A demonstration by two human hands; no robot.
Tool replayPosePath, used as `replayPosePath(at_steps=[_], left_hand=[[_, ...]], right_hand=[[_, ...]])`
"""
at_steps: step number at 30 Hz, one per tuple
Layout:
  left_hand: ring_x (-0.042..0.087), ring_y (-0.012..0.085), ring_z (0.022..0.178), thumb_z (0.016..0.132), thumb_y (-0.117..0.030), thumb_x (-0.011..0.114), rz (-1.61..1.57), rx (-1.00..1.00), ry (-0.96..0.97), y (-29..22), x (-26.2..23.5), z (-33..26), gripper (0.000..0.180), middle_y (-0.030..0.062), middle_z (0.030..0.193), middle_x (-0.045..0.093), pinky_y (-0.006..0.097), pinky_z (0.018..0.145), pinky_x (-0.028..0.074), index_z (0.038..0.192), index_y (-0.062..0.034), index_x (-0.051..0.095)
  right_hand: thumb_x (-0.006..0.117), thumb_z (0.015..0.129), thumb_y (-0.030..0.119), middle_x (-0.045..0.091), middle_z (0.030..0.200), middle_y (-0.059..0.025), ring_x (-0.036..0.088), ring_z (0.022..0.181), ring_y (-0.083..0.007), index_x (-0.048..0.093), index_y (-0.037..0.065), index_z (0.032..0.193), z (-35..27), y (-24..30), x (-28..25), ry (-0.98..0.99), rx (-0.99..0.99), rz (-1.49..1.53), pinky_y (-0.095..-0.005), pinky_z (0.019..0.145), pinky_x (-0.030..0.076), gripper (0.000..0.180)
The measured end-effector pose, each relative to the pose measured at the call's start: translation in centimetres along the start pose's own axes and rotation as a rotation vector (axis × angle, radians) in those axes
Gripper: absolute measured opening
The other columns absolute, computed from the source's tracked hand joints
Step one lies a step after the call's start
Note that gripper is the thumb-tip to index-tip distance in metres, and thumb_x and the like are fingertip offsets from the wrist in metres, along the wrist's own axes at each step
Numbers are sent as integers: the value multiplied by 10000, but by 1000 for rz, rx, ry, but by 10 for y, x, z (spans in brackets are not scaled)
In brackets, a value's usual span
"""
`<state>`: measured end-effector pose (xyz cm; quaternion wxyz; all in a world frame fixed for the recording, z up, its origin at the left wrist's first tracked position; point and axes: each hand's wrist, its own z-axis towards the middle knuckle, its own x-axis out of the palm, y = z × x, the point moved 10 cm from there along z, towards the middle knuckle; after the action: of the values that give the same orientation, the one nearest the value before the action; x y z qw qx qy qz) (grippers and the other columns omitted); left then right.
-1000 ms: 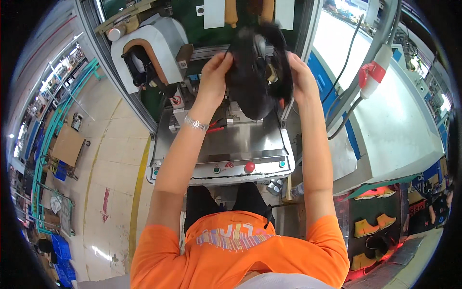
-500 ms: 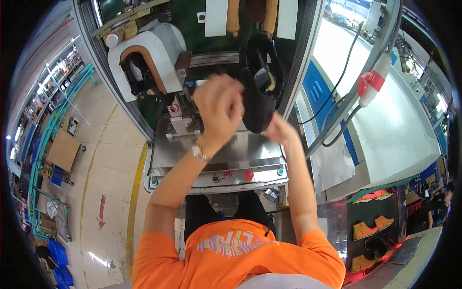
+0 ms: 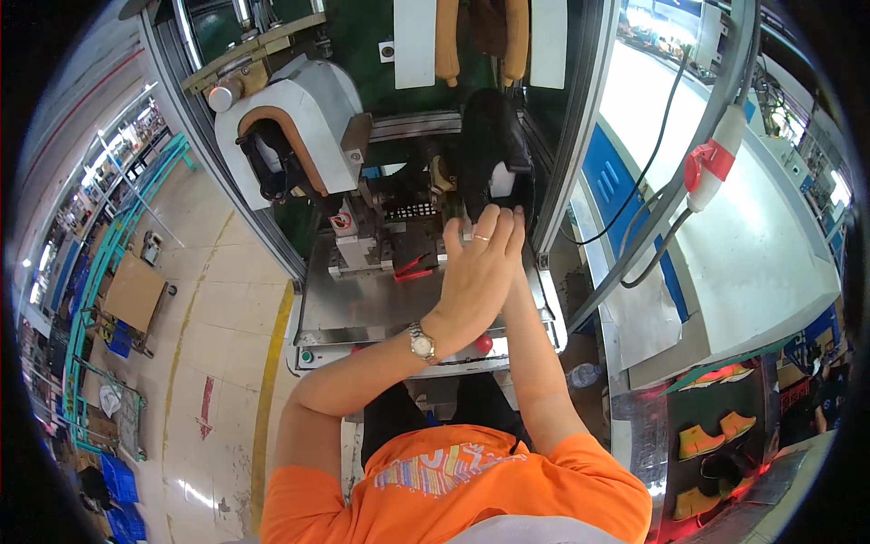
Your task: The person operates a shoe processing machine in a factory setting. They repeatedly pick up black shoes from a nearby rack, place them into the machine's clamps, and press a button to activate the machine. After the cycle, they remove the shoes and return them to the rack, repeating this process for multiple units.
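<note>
A black shoe (image 3: 492, 136) is at the right side of the machine, its opening with a white patch inside nearest me. My left hand (image 3: 480, 267), with a watch and a ring, reaches across to the shoe's near end, its fingers bent against it and the thumb apart on the left. Behind it, my right hand (image 3: 519, 238) is at the same end of the shoe, its fingers mostly hidden. To the left, another dark shoe upper (image 3: 270, 161) sits within a brown padded clamp (image 3: 304, 136) on a white machine housing (image 3: 331, 100).
A red-handled tool (image 3: 414, 268) lies on the metal machine table (image 3: 362, 313). A red button (image 3: 483, 344) is on its front edge. Brown pads (image 3: 447, 45) hang above the shoe. Metal posts (image 3: 571, 118) flank the machine; yellow shoes (image 3: 700, 442) lie on a rack at right.
My left hand has moved right and down onto the shoe. The shoe has turned, its opening now nearer me. The red-handled tool has come into sight.
</note>
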<state>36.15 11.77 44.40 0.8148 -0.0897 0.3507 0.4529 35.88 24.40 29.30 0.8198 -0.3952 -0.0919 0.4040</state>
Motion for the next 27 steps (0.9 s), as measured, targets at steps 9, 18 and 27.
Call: replayPosePath(at_steps=[9,18,27], left_hand=[[392,162,1076,711,-92,527,-58,-50,-15,5,19,-7,438,35,1082,492,430,870,280,1146,-54,496],[393,152,1070,710,-96,523,-75,-54,15,12,22,-11,417,13,1083,491,439,856,280,1125,-75,505],[397,164,1063,715,-105,531,-81,-53,10,13,21,-10,399,18,1081,485,439,848,291,1113,-87,516]], right_hand=[[483,870,216,494,1161,-97,474,1068,-213,438,44,1188,-35,52,73,-99,-866,-2014,-365,913,380,364],[498,858,203,509,1135,-93,486,1046,-208,457,37,1168,-42,55,88,-117,-968,-2101,-359,903,386,354],[512,846,190,525,1109,-89,498,1023,-203,475,31,1148,-49,54,92,-161,-1073,-2191,-354,892,391,343]])
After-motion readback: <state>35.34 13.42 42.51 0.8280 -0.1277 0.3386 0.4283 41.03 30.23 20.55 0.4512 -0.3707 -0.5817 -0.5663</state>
